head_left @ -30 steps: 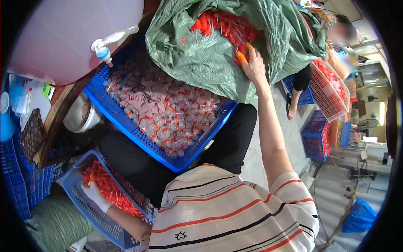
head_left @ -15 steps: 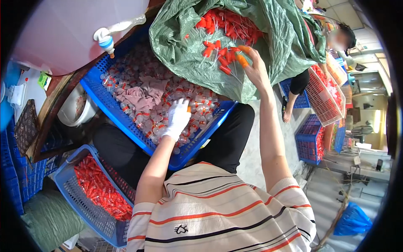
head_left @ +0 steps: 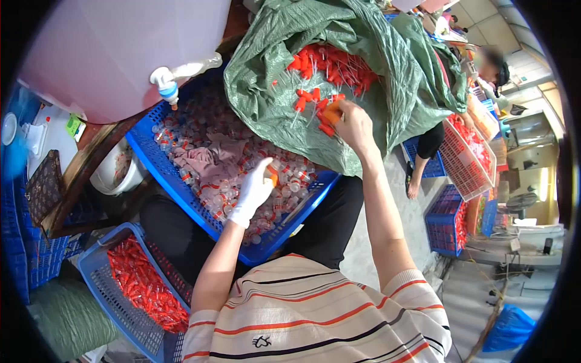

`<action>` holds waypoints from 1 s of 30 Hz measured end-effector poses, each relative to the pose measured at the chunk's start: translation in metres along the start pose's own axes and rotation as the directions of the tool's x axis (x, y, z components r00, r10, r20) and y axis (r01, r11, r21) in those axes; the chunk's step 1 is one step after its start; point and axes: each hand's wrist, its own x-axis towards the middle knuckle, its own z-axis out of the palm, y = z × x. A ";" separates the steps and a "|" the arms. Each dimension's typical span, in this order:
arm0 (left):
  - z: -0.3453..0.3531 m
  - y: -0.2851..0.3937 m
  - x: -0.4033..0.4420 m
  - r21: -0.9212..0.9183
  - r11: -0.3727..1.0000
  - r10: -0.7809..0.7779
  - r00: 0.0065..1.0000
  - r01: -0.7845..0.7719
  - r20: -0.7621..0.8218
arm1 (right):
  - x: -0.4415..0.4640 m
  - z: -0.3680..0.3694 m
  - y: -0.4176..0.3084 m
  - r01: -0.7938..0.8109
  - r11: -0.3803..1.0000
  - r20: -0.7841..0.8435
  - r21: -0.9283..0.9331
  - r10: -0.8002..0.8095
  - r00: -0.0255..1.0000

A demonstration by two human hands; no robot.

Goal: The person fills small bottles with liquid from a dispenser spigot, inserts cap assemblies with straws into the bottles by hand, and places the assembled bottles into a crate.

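Observation:
My left hand [head_left: 257, 187], in a white glove with an orange fingertip cover, is closed over the blue basket [head_left: 175, 189] of small clear bottles [head_left: 221, 187] with red bands; what it grips is too small to name. A pink cloth [head_left: 212, 158] lies on the bottles. At the opening of the green sack [head_left: 315, 134], my right hand [head_left: 350, 123] has its orange-covered fingers pinched at a red cap [head_left: 325, 129]. More red caps with thin clear stems [head_left: 333, 63] lie inside the sack.
A lighter blue basket [head_left: 97, 272] with red pieces stands at lower left. A large pink container [head_left: 121, 54] with a tap [head_left: 166, 85] is at upper left. On the right are red-filled crates [head_left: 445, 227] and another person [head_left: 493, 66].
My left hand went from the red pieces to the bottle basket, then closed. My right hand drew some caps toward the sack's edge and now pinches at one. The view has shifted slightly.

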 end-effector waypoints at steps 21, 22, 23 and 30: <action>-0.180 0.062 0.019 -0.237 0.878 0.177 0.743 -0.415 -0.646 | 0.032 -0.029 -0.213 0.459 0.769 -0.226 0.445 -0.400 0.888; -0.176 0.054 0.025 -0.327 0.847 0.138 0.769 -0.418 -0.625 | 0.047 -0.014 -0.210 0.497 0.788 -0.246 0.362 -0.434 0.867; -0.174 0.050 0.028 -0.337 0.842 0.139 0.775 -0.420 -0.617 | 0.060 0.007 -0.202 0.534 0.800 -0.261 0.275 -0.472 0.842; -0.178 0.054 0.023 -0.333 0.865 0.120 0.799 -0.376 -0.590 | 0.060 0.031 -0.197 0.257 0.792 0.001 0.554 -0.309 0.951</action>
